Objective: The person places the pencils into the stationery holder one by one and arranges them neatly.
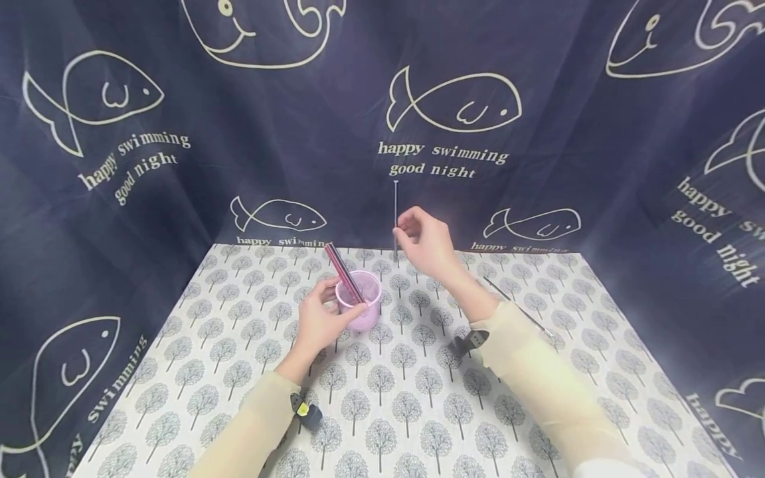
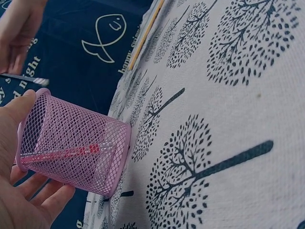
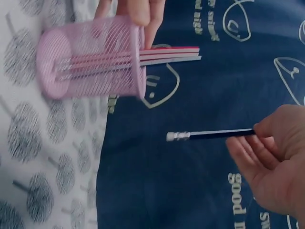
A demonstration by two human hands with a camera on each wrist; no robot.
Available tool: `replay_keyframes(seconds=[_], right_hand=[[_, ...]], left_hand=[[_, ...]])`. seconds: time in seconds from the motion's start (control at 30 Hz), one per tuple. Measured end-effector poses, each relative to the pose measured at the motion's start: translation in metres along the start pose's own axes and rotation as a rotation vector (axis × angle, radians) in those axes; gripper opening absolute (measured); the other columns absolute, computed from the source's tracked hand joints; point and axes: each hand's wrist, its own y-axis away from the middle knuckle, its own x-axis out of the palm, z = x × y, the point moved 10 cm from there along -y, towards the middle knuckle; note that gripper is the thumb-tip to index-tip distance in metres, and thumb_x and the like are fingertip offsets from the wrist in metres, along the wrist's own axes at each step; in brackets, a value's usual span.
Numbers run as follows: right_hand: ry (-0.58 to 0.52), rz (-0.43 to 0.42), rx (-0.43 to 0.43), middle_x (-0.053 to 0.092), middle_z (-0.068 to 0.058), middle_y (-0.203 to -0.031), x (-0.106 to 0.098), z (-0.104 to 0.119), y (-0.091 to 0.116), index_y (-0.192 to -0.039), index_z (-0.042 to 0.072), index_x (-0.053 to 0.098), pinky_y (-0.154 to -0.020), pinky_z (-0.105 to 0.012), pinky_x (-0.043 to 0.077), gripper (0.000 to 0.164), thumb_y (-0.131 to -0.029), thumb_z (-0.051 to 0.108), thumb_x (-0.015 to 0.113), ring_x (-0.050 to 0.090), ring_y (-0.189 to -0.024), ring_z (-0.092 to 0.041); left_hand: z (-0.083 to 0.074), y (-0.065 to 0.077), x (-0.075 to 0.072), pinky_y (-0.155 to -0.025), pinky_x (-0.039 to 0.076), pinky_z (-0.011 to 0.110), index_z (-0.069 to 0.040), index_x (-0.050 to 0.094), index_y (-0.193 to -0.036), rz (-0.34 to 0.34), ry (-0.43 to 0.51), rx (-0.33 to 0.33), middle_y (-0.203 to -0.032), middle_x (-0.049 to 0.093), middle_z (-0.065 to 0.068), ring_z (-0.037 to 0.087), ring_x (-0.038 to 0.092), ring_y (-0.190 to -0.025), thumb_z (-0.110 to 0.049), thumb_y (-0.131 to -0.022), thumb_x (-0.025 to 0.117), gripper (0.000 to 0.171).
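My left hand (image 1: 321, 317) grips a pink mesh pen cup (image 1: 366, 320) around its side near the rim; the cup stands on the table. Several pencils (image 1: 342, 267), red and dark, lean inside it, their upper ends sticking out over the rim. To the right of the cup and above the table, my right hand (image 1: 427, 243) pinches a dark pencil (image 3: 217, 135) between thumb and fingers. That pencil is upright, its white eraser end pointing down, apart from the cup. The left wrist view shows the cup (image 2: 76, 138) close up, with the thumb at its rim.
Another thin dark pencil (image 1: 518, 307) lies on the tree-patterned tablecloth (image 1: 382, 425), beside the right forearm. A dark blue curtain (image 1: 335, 133) with fish drawings hangs behind the table and at both sides.
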Motion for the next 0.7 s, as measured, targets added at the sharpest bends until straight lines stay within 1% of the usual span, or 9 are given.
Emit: replay_keyframes(seconds=[0.13,0.23,0.37,0.43,0.57,0.7], right_hand=[[-0.091,0.029,-0.039,0.077,-0.013,-0.104,0.016,0.012,0.0,-0.106,0.004,0.064,-0.087,-0.031,0.07,0.011,-0.1,0.009,0.072,0.078,-0.1,-0.027],[-0.111,0.066,-0.043,0.077,-0.012,-0.104,0.03,0.015,0.003,-0.106,0.005,0.063,-0.086,-0.029,0.07,0.011,-0.1,0.008,0.071,0.078,-0.099,-0.026],[-0.08,0.133,-0.052,0.078,-0.012,-0.103,0.051,0.014,0.008,-0.104,0.006,0.064,-0.086,-0.03,0.07,0.01,-0.099,0.008,0.072,0.079,-0.099,-0.026],[-0.045,0.166,-0.061,0.078,-0.012,-0.102,0.06,0.012,0.011,-0.103,0.006,0.065,-0.085,-0.03,0.07,0.008,-0.099,0.009,0.072,0.079,-0.098,-0.026],[0.034,0.226,-0.052,0.08,-0.01,-0.101,0.076,0.007,0.016,-0.103,0.008,0.067,-0.084,-0.031,0.07,0.008,-0.098,0.011,0.073,0.079,-0.096,-0.024],[0.112,0.264,-0.064,0.081,-0.009,-0.1,0.088,0.008,0.02,-0.103,0.009,0.069,-0.086,-0.033,0.069,0.008,-0.098,0.013,0.074,0.079,-0.093,-0.022]], left_hand=[[0.0,0.0,0.001,-0.093,0.069,0.042,-0.004,0.064,-0.137,0.009,0.004,-0.003,-0.124,0.076,0.02,0.035,0.075,-0.116,-0.027,-0.073,0.1,0.077],[0.0,0.0,0.001,-0.094,0.069,0.043,-0.003,0.064,-0.137,0.016,0.001,-0.008,-0.126,0.075,0.02,0.036,0.075,-0.116,-0.028,-0.073,0.1,0.078],[0.0,-0.001,-0.002,-0.095,0.069,0.043,-0.004,0.063,-0.137,0.013,-0.002,-0.014,-0.127,0.075,0.02,0.036,0.074,-0.117,-0.028,-0.073,0.1,0.078],[-0.001,-0.001,-0.003,-0.096,0.069,0.043,-0.003,0.063,-0.137,0.011,-0.001,-0.008,-0.127,0.074,0.02,0.036,0.074,-0.117,-0.027,-0.074,0.1,0.077],[-0.004,-0.001,-0.002,-0.096,0.068,0.046,-0.001,0.063,-0.137,0.016,0.004,0.011,-0.127,0.074,0.022,0.038,0.074,-0.117,-0.025,-0.075,0.099,0.076],[-0.005,-0.001,0.001,-0.095,0.069,0.046,0.0,0.062,-0.137,0.021,0.008,0.02,-0.127,0.074,0.023,0.038,0.074,-0.117,-0.024,-0.076,0.099,0.075]])
